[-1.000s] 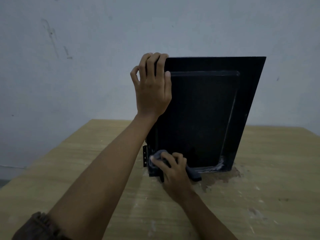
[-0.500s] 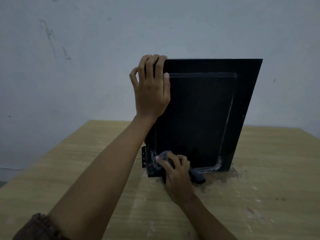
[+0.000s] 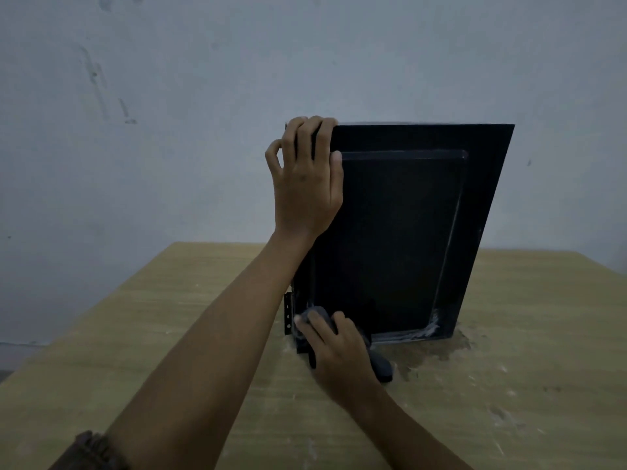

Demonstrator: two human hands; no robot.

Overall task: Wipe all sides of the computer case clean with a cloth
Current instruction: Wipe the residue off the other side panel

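Two hands — left hand (image 3: 305, 184) grips computer case (image 3: 400, 232) top | right hand (image 3: 339, 357) clutches cloth (image 3: 381, 368), slid lower

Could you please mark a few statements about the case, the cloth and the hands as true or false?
1. The computer case stands on the table. True.
2. The left hand holds the cloth. False: it grips the case's top corner; the right hand presses the cloth.
3. The cloth is at the case's lower left corner. True.
4. The cloth is white. False: it is dark grey.
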